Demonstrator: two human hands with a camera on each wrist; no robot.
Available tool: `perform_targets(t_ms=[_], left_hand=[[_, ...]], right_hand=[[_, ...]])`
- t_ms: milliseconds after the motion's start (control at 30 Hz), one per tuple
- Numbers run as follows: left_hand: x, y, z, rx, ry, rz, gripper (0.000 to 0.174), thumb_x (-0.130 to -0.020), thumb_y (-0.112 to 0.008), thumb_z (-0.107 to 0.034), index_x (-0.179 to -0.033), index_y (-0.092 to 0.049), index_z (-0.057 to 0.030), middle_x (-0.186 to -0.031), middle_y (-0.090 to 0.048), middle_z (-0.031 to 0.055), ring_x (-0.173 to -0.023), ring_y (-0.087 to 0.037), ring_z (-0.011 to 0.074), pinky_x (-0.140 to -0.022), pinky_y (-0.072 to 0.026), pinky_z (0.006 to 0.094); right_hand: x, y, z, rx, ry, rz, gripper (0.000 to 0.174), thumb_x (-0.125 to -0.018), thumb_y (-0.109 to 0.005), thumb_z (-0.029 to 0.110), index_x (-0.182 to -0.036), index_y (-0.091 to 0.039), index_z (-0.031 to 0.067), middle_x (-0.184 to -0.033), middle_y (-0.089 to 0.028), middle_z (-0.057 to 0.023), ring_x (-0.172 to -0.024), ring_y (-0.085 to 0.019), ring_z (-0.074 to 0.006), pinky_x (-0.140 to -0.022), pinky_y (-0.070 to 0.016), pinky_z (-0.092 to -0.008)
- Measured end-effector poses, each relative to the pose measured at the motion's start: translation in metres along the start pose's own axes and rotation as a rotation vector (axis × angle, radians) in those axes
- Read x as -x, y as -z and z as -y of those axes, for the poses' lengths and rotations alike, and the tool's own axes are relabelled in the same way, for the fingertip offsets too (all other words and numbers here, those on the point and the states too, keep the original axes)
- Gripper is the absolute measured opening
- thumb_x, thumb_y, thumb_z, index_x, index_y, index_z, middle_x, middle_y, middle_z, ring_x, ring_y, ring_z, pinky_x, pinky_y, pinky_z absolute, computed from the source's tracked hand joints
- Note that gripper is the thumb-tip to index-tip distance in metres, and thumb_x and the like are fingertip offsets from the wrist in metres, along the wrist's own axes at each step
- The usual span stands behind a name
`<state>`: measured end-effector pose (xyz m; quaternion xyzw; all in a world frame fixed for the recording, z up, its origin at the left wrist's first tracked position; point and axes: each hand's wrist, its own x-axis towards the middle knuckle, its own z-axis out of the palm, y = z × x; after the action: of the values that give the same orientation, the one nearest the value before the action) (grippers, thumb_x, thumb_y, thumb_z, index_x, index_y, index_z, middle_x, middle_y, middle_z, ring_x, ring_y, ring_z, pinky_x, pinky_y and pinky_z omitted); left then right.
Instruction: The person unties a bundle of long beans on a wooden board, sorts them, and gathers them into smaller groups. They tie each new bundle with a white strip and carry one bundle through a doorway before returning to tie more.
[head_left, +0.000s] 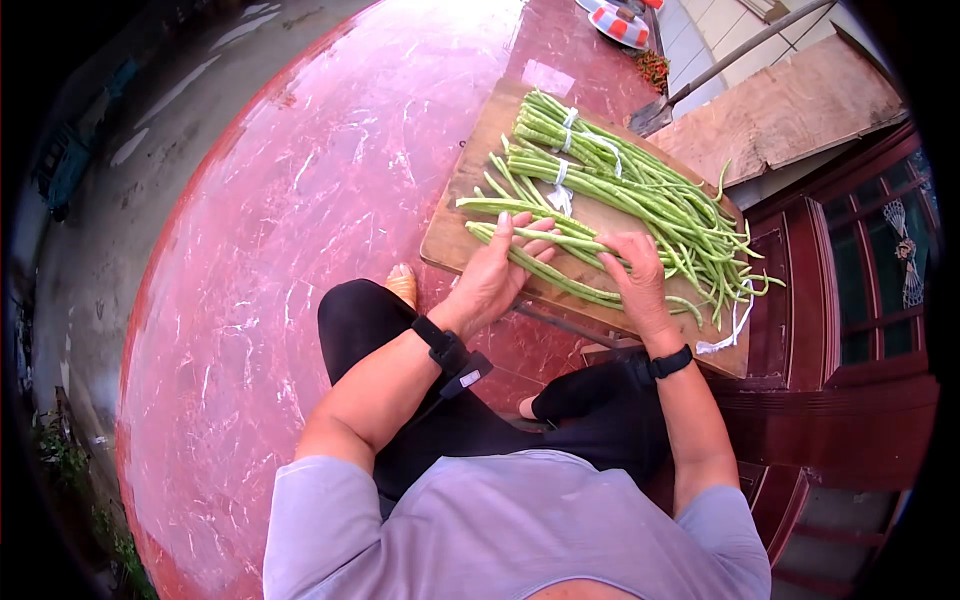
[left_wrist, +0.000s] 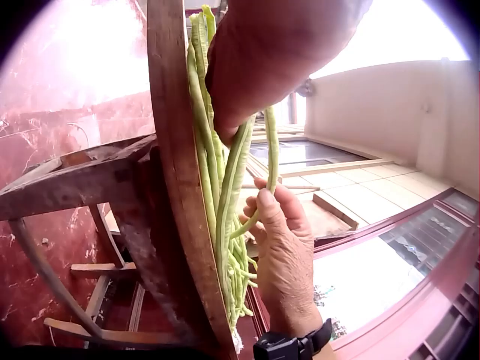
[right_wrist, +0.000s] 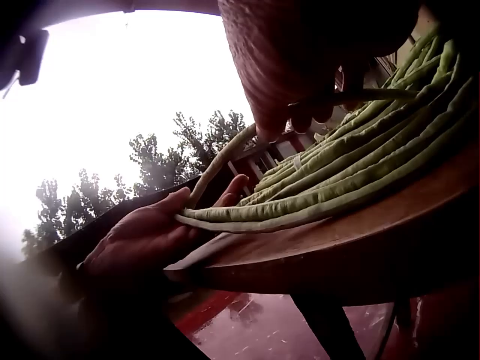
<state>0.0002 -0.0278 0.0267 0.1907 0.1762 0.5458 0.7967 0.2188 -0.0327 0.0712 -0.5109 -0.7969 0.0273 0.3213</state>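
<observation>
My left hand (head_left: 488, 282) is turned palm up at the near edge of a wooden board, holding the ends of a few green long beans (head_left: 565, 283) between thumb and fingers. In the right wrist view, those ends lie across the left palm (right_wrist: 139, 238). My right hand (head_left: 640, 280) pinches a single long bean (left_wrist: 272, 146) between thumb and fingertips, farther along its length. Behind the hands, two bundles of long beans (head_left: 570, 130) lie on the board, bound with white ties (head_left: 561, 172). Their thin tips fan out toward the right.
The wooden board (head_left: 447, 235) rests on a wooden frame (left_wrist: 90, 180) with legs. A loose white strip (head_left: 728, 340) lies at its right end. Beyond it are a shovel (head_left: 655, 113), a leaning plank (head_left: 780, 105) and dark red doors (head_left: 805, 290). Red floor (head_left: 300, 200) spreads to the left.
</observation>
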Motion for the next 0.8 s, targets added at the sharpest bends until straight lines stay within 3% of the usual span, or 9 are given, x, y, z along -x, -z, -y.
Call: perform_targets(t_ms=[100, 233, 333, 433, 567, 600, 700, 733, 800], left_hand=[[0.0, -0.004, -0.007, 0.032, -0.033, 0.125, 0.065, -0.103, -0.032, -0.047, -0.145, -0.023, 0.0016, -0.142, -0.041, 0.0228, -0.131, -0.044, 0.03, -0.112, -0.0354, 0.0409], [0.0, -0.005, -0.007, 0.075, -0.019, 0.191, 0.048, -0.104, -0.03, -0.043, -0.126, -0.045, -0.0027, -0.112, -0.064, 0.0146, -0.128, -0.049, 0.0328, -0.111, -0.0368, 0.0445], [-0.003, -0.004, -0.004, 0.088, -0.03, 0.196, 0.042, -0.104, -0.029, -0.043, -0.1, -0.052, -0.0083, -0.08, -0.061, 0.0047, -0.117, -0.057, 0.0302, -0.11, -0.0383, 0.0464], [-0.01, 0.004, 0.001, 0.141, -0.041, 0.282, 0.044, -0.102, -0.03, -0.046, -0.082, -0.047, -0.0115, -0.066, -0.046, -0.0004, -0.102, -0.061, 0.0245, -0.11, -0.0393, 0.0467], [-0.017, 0.009, -0.001, 0.256, -0.042, 0.237, 0.047, -0.1, -0.036, -0.05, -0.073, -0.045, -0.0122, -0.063, -0.044, -0.0009, -0.093, -0.059, 0.0228, -0.106, -0.0417, 0.0466], [-0.017, 0.008, -0.002, 0.287, -0.026, 0.166, 0.047, -0.1, -0.036, -0.05, -0.073, -0.044, -0.0123, -0.062, -0.043, -0.0014, -0.09, -0.058, 0.0214, -0.108, -0.0401, 0.0465], [-0.018, 0.008, 0.0, 0.361, -0.003, 0.049, 0.047, -0.099, -0.038, -0.049, -0.072, -0.043, -0.0119, -0.062, -0.044, -0.0005, -0.089, -0.058, 0.0216, -0.109, -0.0398, 0.0472], [-0.019, 0.011, 0.001, 0.378, 0.0, 0.043, 0.047, -0.099, -0.038, -0.049, -0.072, -0.044, -0.0114, -0.062, -0.045, 0.0004, -0.089, -0.058, 0.0229, -0.108, -0.041, 0.048], [-0.02, 0.015, 0.003, 0.443, 0.015, 0.016, 0.047, -0.1, -0.037, -0.048, -0.072, -0.045, -0.0108, -0.064, -0.049, 0.0025, -0.09, -0.058, 0.0253, -0.107, -0.0419, 0.0492]], right_hand=[[0.006, 0.005, 0.003, -0.008, 0.044, 0.003, 0.025, -0.076, -0.072, 0.006, -0.1, -0.071, 0.0129, -0.091, -0.062, -0.0061, -0.088, -0.058, -0.0262, -0.078, -0.0472, -0.0374], [0.012, 0.003, 0.01, -0.044, 0.036, 0.023, 0.024, -0.076, -0.072, 0.006, -0.1, -0.07, 0.0125, -0.09, -0.062, -0.0062, -0.088, -0.058, -0.0262, -0.078, -0.0471, -0.0371], [0.013, 0.007, 0.01, 0.079, 0.078, 0.066, 0.022, -0.076, -0.071, 0.007, -0.096, -0.069, 0.012, -0.089, -0.062, -0.0058, -0.089, -0.057, -0.0265, -0.081, -0.0461, -0.0374], [0.012, 0.017, -0.013, 0.274, 0.082, 0.097, 0.018, -0.075, -0.07, 0.008, -0.092, -0.068, 0.0116, -0.089, -0.063, -0.0054, -0.089, -0.057, -0.0267, -0.084, -0.0442, -0.0381], [0.006, 0.043, -0.036, 0.424, 0.057, -0.09, 0.015, -0.075, -0.069, 0.009, -0.089, -0.065, 0.0108, -0.091, -0.063, -0.0049, -0.089, -0.058, -0.0271, -0.088, -0.0414, -0.0389], [0.004, 0.054, -0.036, 0.469, 0.11, -0.178, 0.014, -0.076, -0.07, 0.009, -0.09, -0.065, 0.0099, -0.09, -0.063, -0.0051, -0.087, -0.059, -0.0269, -0.084, -0.0446, -0.0382], [-0.002, 0.075, -0.02, 0.17, 0.129, -0.42, 0.017, -0.077, -0.072, 0.007, -0.092, -0.065, 0.0096, -0.087, -0.063, -0.0051, -0.085, -0.06, -0.0261, -0.077, -0.0476, -0.0369], [-0.003, 0.084, -0.007, 0.189, 0.189, -0.431, 0.022, -0.075, -0.075, 0.004, -0.095, -0.066, 0.0108, -0.081, -0.06, -0.0041, -0.079, -0.06, -0.0236, -0.066, -0.0488, -0.0346], [0.001, 0.101, 0.001, 0.281, 0.255, -0.349, 0.025, -0.074, -0.076, 0.003, -0.095, -0.066, 0.0117, -0.079, -0.058, -0.0034, -0.074, -0.059, -0.022, -0.062, -0.0477, -0.0335]])
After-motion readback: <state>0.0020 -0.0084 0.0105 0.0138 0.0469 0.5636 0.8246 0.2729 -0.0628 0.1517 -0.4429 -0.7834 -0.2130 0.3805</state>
